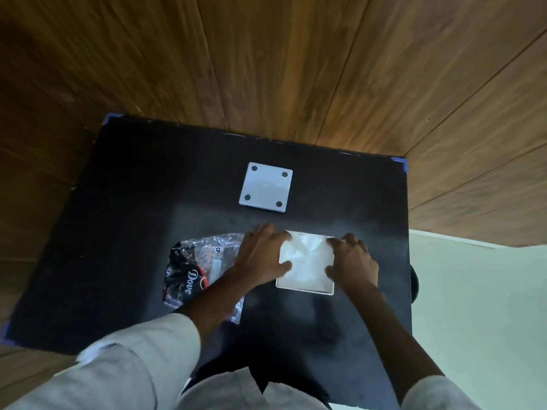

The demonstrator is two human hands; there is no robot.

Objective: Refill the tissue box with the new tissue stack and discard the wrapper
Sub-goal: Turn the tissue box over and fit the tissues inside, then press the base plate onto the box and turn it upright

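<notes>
Dark black tabletop (133, 220) fills the middle, blue tape (402, 162) showing at its corners, warm brown wooden plank floor (266, 54) spreading beyond it, and a pale greenish-white surface (479, 306) cutting in at the right, light dim

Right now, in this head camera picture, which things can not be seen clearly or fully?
- Tissue stack: both hands cover its sides; its depth inside the white box is hidden.
- Wrapper: the left hand and forearm cover its right part; only "Dove" reads, small print is too small.
- Right hand: blurred, finger grip unclear.
- Square plate with four dots: purpose unclear.
- Table: near edge hidden by the person's body.
</notes>
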